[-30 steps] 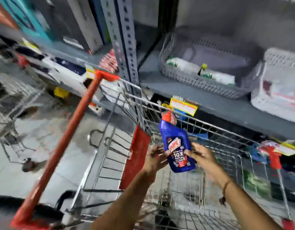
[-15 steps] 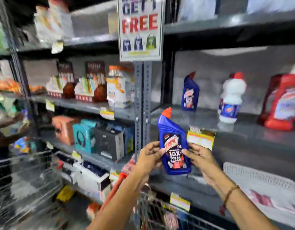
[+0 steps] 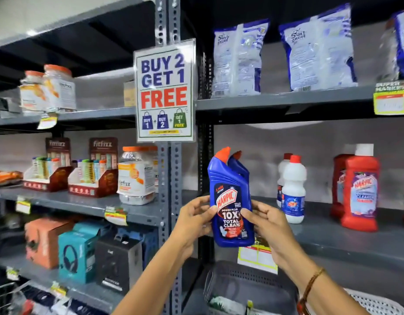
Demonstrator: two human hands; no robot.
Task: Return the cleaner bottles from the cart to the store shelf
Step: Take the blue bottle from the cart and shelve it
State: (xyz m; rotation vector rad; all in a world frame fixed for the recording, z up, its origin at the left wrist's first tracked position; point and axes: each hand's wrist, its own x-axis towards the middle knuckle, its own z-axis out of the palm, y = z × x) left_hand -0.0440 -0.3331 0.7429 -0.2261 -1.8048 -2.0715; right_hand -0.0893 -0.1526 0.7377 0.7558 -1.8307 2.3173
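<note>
I hold a blue Harpic cleaner bottle [image 3: 229,194] with a red angled cap upright in front of the grey middle shelf [image 3: 346,239]. My left hand [image 3: 193,218] grips its left side and my right hand [image 3: 266,223] grips its right side. A second blue bottle [image 3: 240,165] of the same kind stands on the shelf right behind it, mostly hidden. Further right on that shelf stand white cleaner bottles [image 3: 293,189] and red Harpic bottles [image 3: 361,189]. The cart is out of view.
A "Buy 2 Get 1 Free" sign [image 3: 164,90] hangs on the upright post [image 3: 169,178] left of the bottle. Detergent bags [image 3: 238,57] fill the shelf above. Jars and boxes sit on the left shelves. A grey basket [image 3: 248,285] lies on the shelf below.
Both hands have lifted the blue bottle from over the cart up to the level of the cleaner shelf, and my view has swung upward from the cart to the shelves.
</note>
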